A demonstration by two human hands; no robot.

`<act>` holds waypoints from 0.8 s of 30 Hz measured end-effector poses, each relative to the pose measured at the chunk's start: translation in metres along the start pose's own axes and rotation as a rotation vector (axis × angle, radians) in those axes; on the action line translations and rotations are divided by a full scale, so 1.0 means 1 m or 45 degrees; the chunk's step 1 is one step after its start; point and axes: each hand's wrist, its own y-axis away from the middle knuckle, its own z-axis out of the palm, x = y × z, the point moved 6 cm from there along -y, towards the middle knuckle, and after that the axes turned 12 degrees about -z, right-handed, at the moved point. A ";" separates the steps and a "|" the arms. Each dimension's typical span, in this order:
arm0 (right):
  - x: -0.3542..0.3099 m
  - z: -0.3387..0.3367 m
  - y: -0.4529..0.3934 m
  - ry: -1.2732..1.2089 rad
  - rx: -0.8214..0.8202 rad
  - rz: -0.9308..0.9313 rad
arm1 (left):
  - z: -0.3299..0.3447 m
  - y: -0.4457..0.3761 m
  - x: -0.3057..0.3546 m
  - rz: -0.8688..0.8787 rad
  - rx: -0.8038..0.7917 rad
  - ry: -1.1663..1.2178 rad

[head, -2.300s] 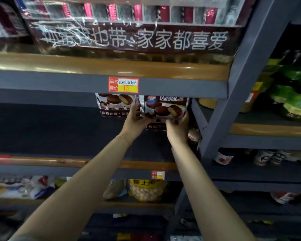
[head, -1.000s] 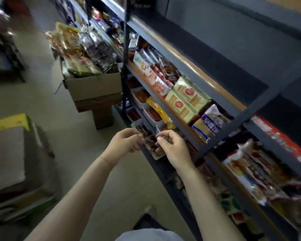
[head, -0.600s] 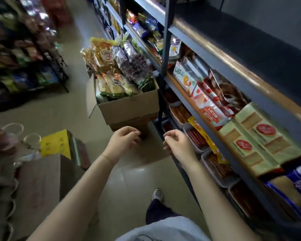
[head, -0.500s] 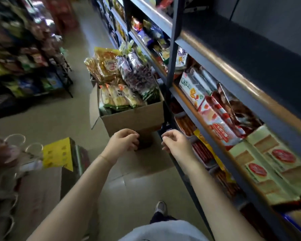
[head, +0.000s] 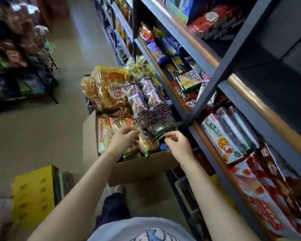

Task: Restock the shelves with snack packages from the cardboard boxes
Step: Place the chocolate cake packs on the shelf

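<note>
Neither hand holds anything, left hand [head: 122,140] and right hand [head: 178,145] loosely curled over the near end of the cardboard box [head: 142,168] left of the shelves [head: 205,129]; best pinch one top snack packet [head: 156,122] and lift straight up.

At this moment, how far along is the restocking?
Done: the shelves on the right already carry many packages. In hand: nothing yet; the left hand and right hand hover over the cardboard box, fingers loosely curled. Left: the box is heaped with snack bags.
</note>
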 end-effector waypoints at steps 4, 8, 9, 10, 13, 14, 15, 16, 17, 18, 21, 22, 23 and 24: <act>-0.028 0.008 -0.080 0.085 0.289 0.031 | -0.028 -0.081 0.046 0.238 0.056 -0.382; -0.062 0.026 -0.159 0.300 0.386 -0.031 | -0.029 -0.142 0.097 0.505 0.008 -0.829; -0.064 0.035 -0.175 0.351 0.355 -0.028 | -0.027 -0.154 0.105 0.553 0.005 -0.914; -0.063 0.043 -0.186 0.413 0.315 -0.016 | -0.026 -0.165 0.109 0.587 -0.004 -0.978; -0.050 0.061 -0.202 0.585 0.228 0.051 | -0.025 -0.188 0.108 0.604 -0.053 -1.088; -0.046 0.062 -0.203 0.625 0.222 0.076 | -0.027 -0.193 0.107 0.611 -0.062 -1.102; -0.042 0.062 -0.202 0.658 0.223 0.097 | -0.028 -0.197 0.107 0.621 -0.068 -1.103; -0.040 0.062 -0.202 0.689 0.223 0.105 | -0.029 -0.199 0.107 0.636 -0.071 -1.100; -0.039 0.061 -0.202 0.713 0.221 0.100 | -0.030 -0.201 0.107 0.645 -0.078 -1.096; -0.040 0.061 -0.202 0.729 0.214 0.086 | -0.031 -0.202 0.107 0.652 -0.082 -1.092; -0.040 0.064 -0.203 0.715 0.167 0.048 | -0.033 -0.203 0.107 0.692 -0.072 -1.063; -0.039 0.064 -0.203 0.701 0.146 0.046 | -0.033 -0.203 0.106 0.697 -0.069 -1.059; -0.038 0.063 -0.202 0.689 0.134 0.045 | -0.033 -0.202 0.105 0.694 -0.068 -1.059; -0.036 0.062 -0.200 0.672 0.135 0.049 | -0.033 -0.202 0.104 0.688 -0.070 -1.060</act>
